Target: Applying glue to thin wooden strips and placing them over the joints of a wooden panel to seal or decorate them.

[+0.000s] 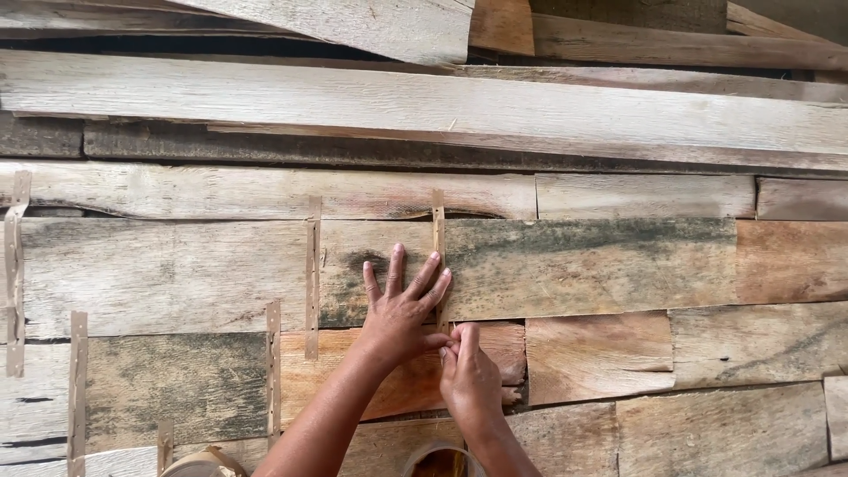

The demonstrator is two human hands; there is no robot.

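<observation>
Pressing flat with the left hand [402,309], fingers spread, on the veneer sheet [530,265]; pinching the paper tape strip [438,243], seemingly its lower end, in the right hand [468,380] along the seam.

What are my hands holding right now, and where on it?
The right hand pinches the lower end of a brown tape strip; the left hand lies flat on the veneer sheet, gripping nothing.
</observation>
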